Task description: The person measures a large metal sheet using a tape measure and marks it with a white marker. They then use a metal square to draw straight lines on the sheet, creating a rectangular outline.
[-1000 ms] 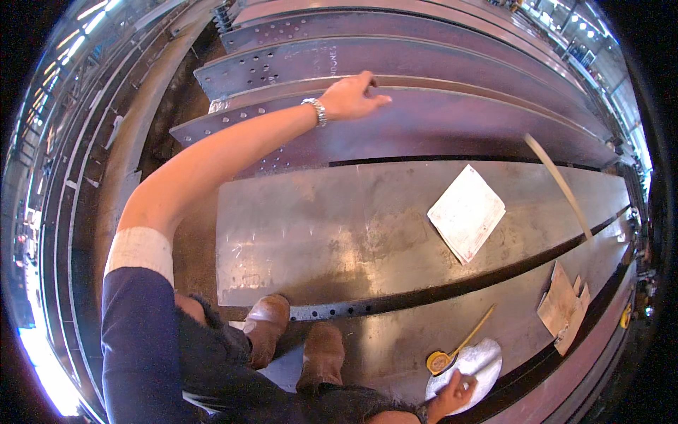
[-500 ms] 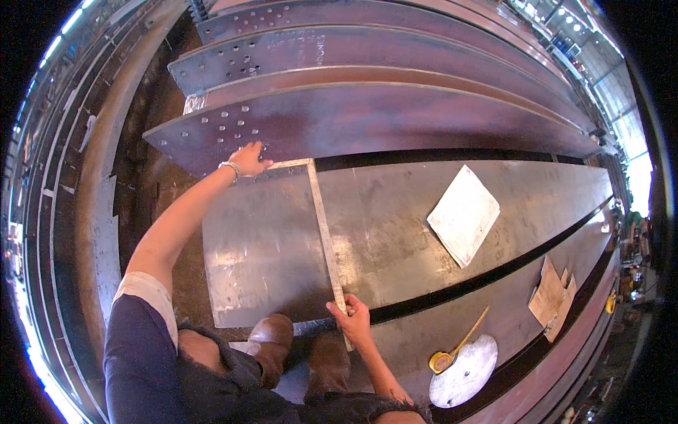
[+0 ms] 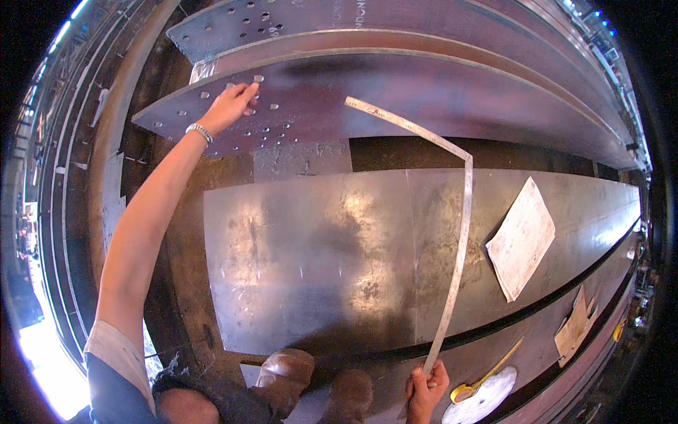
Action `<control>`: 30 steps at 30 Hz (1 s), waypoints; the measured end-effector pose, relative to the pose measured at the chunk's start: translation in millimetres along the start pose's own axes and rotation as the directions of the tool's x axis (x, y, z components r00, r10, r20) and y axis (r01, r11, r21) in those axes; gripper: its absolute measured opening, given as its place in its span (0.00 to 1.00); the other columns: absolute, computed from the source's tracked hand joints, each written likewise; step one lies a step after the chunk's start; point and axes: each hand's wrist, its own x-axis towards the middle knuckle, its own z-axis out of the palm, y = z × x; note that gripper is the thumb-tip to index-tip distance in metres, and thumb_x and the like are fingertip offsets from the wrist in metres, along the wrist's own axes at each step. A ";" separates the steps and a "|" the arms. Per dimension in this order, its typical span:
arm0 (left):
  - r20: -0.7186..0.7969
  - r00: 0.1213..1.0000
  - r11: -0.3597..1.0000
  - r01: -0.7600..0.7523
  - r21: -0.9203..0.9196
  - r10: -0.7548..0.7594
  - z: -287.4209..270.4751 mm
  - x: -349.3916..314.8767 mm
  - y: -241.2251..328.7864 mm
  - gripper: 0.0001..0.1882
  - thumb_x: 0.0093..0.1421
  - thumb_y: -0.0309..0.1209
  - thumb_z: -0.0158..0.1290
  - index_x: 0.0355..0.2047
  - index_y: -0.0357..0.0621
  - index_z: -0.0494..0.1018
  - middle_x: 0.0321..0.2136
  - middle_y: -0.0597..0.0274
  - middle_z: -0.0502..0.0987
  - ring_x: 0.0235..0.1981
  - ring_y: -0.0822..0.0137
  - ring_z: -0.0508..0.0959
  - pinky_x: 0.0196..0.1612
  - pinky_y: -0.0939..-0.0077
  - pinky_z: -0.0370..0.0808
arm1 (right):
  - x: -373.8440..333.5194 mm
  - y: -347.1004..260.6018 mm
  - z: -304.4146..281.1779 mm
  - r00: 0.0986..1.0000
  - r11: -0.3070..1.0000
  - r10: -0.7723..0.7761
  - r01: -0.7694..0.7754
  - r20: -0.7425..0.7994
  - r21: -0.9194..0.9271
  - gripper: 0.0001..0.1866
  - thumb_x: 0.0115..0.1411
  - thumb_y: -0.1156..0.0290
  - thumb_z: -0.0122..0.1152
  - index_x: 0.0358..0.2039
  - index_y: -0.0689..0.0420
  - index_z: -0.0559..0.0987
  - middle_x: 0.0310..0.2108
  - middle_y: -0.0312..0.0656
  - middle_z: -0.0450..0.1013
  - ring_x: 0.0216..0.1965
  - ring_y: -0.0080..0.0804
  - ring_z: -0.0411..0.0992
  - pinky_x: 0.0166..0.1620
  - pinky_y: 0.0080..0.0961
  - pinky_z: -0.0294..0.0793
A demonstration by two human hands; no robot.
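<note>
My right hand (image 3: 427, 390) grips the long arm's lower end of an L-shaped steel square (image 3: 460, 251), near the front. The square is raised; its short arm reaches left across the upright face of a dark steel beam (image 3: 339, 81). My left hand (image 3: 235, 107) is at the drilled holes near the left end of that beam. Its fingers are curled together; whether something small is between them I cannot make out. Below the square lies a flat steel plate (image 3: 311, 233), with my shadow on it.
Folded white paper sheets (image 3: 522, 240) lie on the plate's right half. Nearer, a yellow tape measure (image 3: 462, 393) rests against a whitish disc (image 3: 487, 399), beside a torn cardboard piece (image 3: 575, 328). Dark gaps separate the beams. My brown boots (image 3: 286, 378) stand at the plate's near edge.
The square has come off the plate and swung right with my right hand. My left hand has let go of its short arm and moved up to the beam's holes. The view has shifted.
</note>
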 end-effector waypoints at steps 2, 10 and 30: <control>0.032 0.999 0.999 0.035 0.013 -0.035 10.2 -3.8 -2.2 0.32 0.66 0.57 0.44 0.46 0.36 0.74 0.38 0.59 0.79 0.35 0.71 0.78 0.43 0.75 0.75 | 0.4 1.5 -8.2 1.000 0.991 -0.016 0.013 -0.017 -0.134 0.10 0.59 0.72 0.65 0.34 0.61 0.71 0.16 0.32 0.66 0.15 0.18 0.64 0.17 0.18 0.61; 0.208 0.978 0.999 -0.015 -0.051 0.025 48.7 -8.5 8.4 0.34 0.65 0.58 0.46 0.48 0.35 0.73 0.40 0.56 0.79 0.38 0.68 0.79 0.46 0.73 0.75 | -10.1 8.8 -24.2 0.998 0.934 -0.003 0.027 0.067 -0.356 0.07 0.59 0.75 0.64 0.35 0.60 0.74 0.16 0.30 0.66 0.15 0.16 0.62 0.17 0.16 0.58; 0.442 0.894 0.958 -0.179 0.222 0.065 121.8 -52.6 -32.6 0.20 0.61 0.42 0.59 0.48 0.43 0.78 0.39 0.57 0.83 0.40 0.66 0.80 0.46 0.71 0.75 | 34.7 57.3 27.1 0.903 0.432 -0.361 0.384 0.234 -0.816 0.14 0.56 0.62 0.68 0.29 0.60 0.78 0.26 0.46 0.73 0.28 0.47 0.75 0.30 0.37 0.73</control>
